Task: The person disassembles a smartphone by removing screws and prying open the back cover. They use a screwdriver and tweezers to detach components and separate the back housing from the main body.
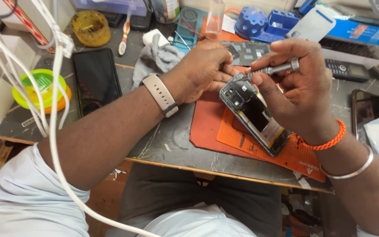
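An opened smartphone [254, 115] with its back cover off lies tilted on an orange work mat [207, 127], its circuit board and battery exposed. My left hand [205, 70], with a beige band on the wrist, presses down on the phone's upper end. My right hand [297, 90] grips a silver metal screwdriver [273, 69], its tip resting on the phone's top corner near the camera area. An orange braided bracelet and a silver bangle sit on my right wrist.
A dark phone [96, 79] lies at the left beside a grey cloth [154, 59]. White cables [51, 114] hang down the left. A yellow-green bowl [40, 87], blue parts trays [268, 24], a keypad phone [346, 70] and another phone [367, 109] surround the mat.
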